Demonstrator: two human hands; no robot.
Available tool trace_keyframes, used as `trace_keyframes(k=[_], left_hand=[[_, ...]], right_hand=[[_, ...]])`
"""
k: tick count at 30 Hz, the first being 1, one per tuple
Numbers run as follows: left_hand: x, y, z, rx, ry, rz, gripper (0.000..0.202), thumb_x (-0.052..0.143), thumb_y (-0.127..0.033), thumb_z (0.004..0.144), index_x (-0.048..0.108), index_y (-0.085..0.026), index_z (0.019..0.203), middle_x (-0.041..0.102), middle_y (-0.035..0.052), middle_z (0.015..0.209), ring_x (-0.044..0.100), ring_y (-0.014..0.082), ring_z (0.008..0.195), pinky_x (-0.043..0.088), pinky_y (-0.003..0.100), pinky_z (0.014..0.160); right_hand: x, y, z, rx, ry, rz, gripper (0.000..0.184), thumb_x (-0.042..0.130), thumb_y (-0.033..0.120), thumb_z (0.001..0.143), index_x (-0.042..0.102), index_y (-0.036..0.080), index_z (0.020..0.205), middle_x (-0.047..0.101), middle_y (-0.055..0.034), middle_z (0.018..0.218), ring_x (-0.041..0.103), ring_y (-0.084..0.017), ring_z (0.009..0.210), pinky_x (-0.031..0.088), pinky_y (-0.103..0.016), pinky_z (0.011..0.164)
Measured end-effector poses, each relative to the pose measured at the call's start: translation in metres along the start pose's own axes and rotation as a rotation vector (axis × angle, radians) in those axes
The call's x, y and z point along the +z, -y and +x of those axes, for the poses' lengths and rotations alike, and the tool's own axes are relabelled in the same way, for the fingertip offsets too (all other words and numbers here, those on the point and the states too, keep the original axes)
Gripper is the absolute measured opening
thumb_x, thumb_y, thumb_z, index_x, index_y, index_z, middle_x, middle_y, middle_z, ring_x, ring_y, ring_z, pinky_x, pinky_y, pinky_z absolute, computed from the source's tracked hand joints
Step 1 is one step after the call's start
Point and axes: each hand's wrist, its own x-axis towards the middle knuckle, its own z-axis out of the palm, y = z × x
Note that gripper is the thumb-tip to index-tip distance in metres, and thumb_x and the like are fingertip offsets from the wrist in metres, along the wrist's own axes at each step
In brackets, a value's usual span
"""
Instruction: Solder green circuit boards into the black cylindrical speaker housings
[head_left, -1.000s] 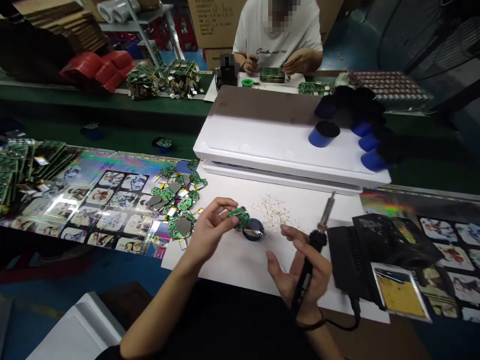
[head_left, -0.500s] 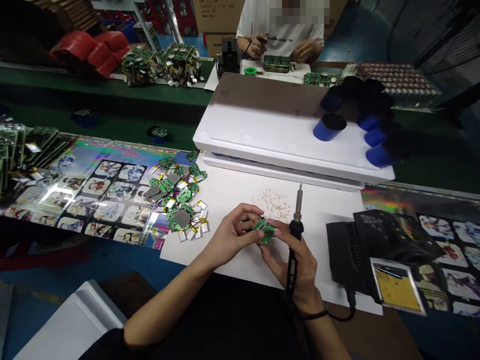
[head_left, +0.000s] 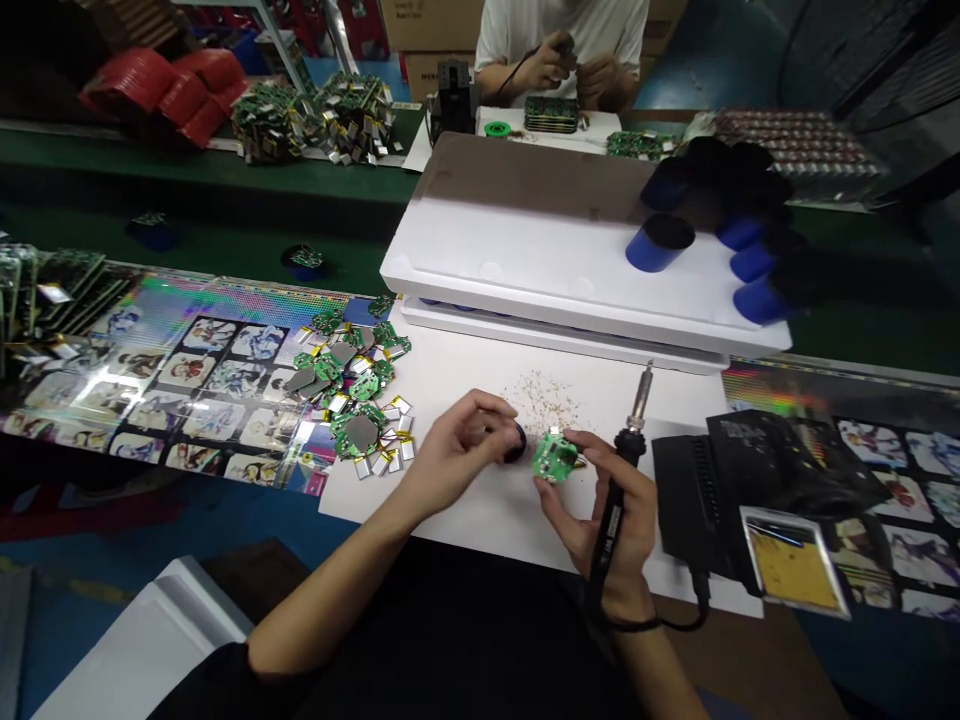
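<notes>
Two heaps of green circuit boards (head_left: 311,120) sit on a green worktop (head_left: 112,175) across from you, and beyond them a co-worker's hands (head_left: 562,65) work over a stack of boards (head_left: 550,114). Between you and that worktop stands a white foam box (head_left: 525,240) with blue cups (head_left: 651,250) on its lid. A black soldering station (head_left: 694,495) stands to your right on a white sheet (head_left: 480,530).

The far heaps look fitted with small batteries. In the nearer heap (head_left: 352,385) on your left, several batteries (head_left: 390,445) lie loose, so that lot looks unfinished.

Your right hand (head_left: 611,510) is clamped around a soldering iron (head_left: 641,410), tip up, and pinches a round green board (head_left: 555,458) at its fingertips, above the sheet. Your left hand (head_left: 457,450) is apart from the board, loosely curled at a round dark tin (head_left: 516,442); you cannot tell whether it grips the tin. Pale crumbs (head_left: 544,400) lie just beyond.
</notes>
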Motion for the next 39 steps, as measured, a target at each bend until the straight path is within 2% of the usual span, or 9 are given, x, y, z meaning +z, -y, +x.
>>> trace_keyframes(k=[4, 7, 10, 13, 17, 24, 29, 33, 39], left_hand=[[-0.033, -0.002, 0.008, 0.092, 0.053, 0.448, 0.039, 0.063, -0.039, 0.105, 0.059, -0.018, 0.073, 0.068, 0.0063, 0.092, 0.066, 0.0187, 0.091, 0.053, 0.033, 0.088], [-0.048, 0.006, 0.008, 0.142, 0.298, 0.569, 0.017, 0.070, -0.032, 0.101, 0.073, -0.022, 0.114, 0.065, 0.0128, 0.139, 0.062, 0.0269, 0.132, 0.049, 0.040, 0.113], [-0.047, 0.024, 0.005, 0.210, 0.407, 0.620, 0.040, 0.073, -0.025, 0.098, 0.067, -0.027, 0.137, 0.055, 0.0127, 0.156, 0.052, 0.0288, 0.148, 0.043, 0.044, 0.124], [-0.030, 0.043, 0.002, 0.262, 0.228, 0.681, 0.023, 0.077, -0.030, 0.096, 0.075, -0.025, 0.119, 0.060, 0.0132, 0.143, 0.058, 0.0306, 0.138, 0.049, 0.046, 0.118], [-0.003, 0.054, -0.002, 0.229, -0.014, 0.648, 0.027, 0.083, -0.037, 0.092, 0.076, -0.024, 0.114, 0.057, 0.0133, 0.132, 0.063, 0.0291, 0.120, 0.056, 0.045, 0.105], [-0.006, 0.043, -0.002, 0.149, 0.010, 0.392, 0.014, 0.072, -0.032, 0.101, 0.077, -0.019, 0.100, 0.066, 0.0110, 0.118, 0.065, 0.0174, 0.089, 0.051, 0.029, 0.070], [-0.011, 0.045, -0.002, 0.277, 0.026, 0.498, 0.014, 0.070, -0.027, 0.103, 0.074, -0.021, 0.114, 0.065, 0.0106, 0.122, 0.067, 0.0192, 0.102, 0.055, 0.030, 0.081], [-0.006, 0.047, 0.001, 0.358, 0.083, 0.636, 0.014, 0.070, -0.025, 0.102, 0.075, -0.022, 0.115, 0.057, 0.0105, 0.129, 0.065, 0.0152, 0.091, 0.057, 0.033, 0.087], [-0.003, 0.041, 0.004, 0.201, 0.083, 0.521, 0.007, 0.065, -0.024, 0.103, 0.070, -0.019, 0.105, 0.067, 0.0060, 0.102, 0.064, 0.0167, 0.089, 0.051, 0.028, 0.078]], right_hand=[[-0.012, -0.011, -0.003, 0.073, -0.025, -0.024, 0.064, 0.086, 0.015, 0.081, 0.056, 0.024, 0.137, 0.074, -0.0121, 0.125, 0.075, -0.029, 0.119, 0.066, -0.054, 0.101], [-0.017, -0.017, -0.009, 0.096, 0.002, -0.063, 0.062, 0.085, 0.016, 0.082, 0.058, 0.023, 0.137, 0.074, -0.0113, 0.124, 0.076, -0.029, 0.118, 0.066, -0.052, 0.102], [-0.017, -0.019, -0.013, 0.101, 0.032, -0.134, 0.059, 0.085, 0.019, 0.083, 0.059, 0.023, 0.136, 0.075, -0.0103, 0.124, 0.076, -0.027, 0.117, 0.066, -0.049, 0.102], [-0.015, -0.019, -0.015, 0.105, 0.086, -0.191, 0.057, 0.084, 0.020, 0.086, 0.059, 0.024, 0.136, 0.076, -0.0095, 0.126, 0.076, -0.026, 0.118, 0.066, -0.047, 0.102], [-0.013, -0.020, -0.012, 0.091, 0.166, -0.236, 0.054, 0.082, 0.020, 0.089, 0.059, 0.026, 0.138, 0.076, -0.0096, 0.131, 0.075, -0.027, 0.121, 0.063, -0.050, 0.106], [-0.010, -0.019, -0.004, 0.070, 0.247, -0.211, 0.052, 0.078, 0.018, 0.094, 0.057, 0.028, 0.140, 0.074, -0.0102, 0.136, 0.073, -0.027, 0.126, 0.060, -0.050, 0.107], [-0.007, -0.019, -0.002, 0.023, 0.278, -0.243, 0.051, 0.077, 0.017, 0.094, 0.057, 0.026, 0.140, 0.074, -0.0115, 0.135, 0.072, -0.028, 0.122, 0.062, -0.050, 0.103], [-0.005, -0.020, -0.004, 0.009, 0.301, -0.247, 0.052, 0.077, 0.016, 0.094, 0.059, 0.028, 0.141, 0.074, -0.0108, 0.136, 0.073, -0.029, 0.121, 0.061, -0.052, 0.104], [-0.003, -0.020, -0.009, 0.054, 0.273, -0.200, 0.059, 0.078, 0.016, 0.093, 0.056, 0.031, 0.146, 0.070, -0.0097, 0.143, 0.071, -0.030, 0.128, 0.064, -0.051, 0.105]])
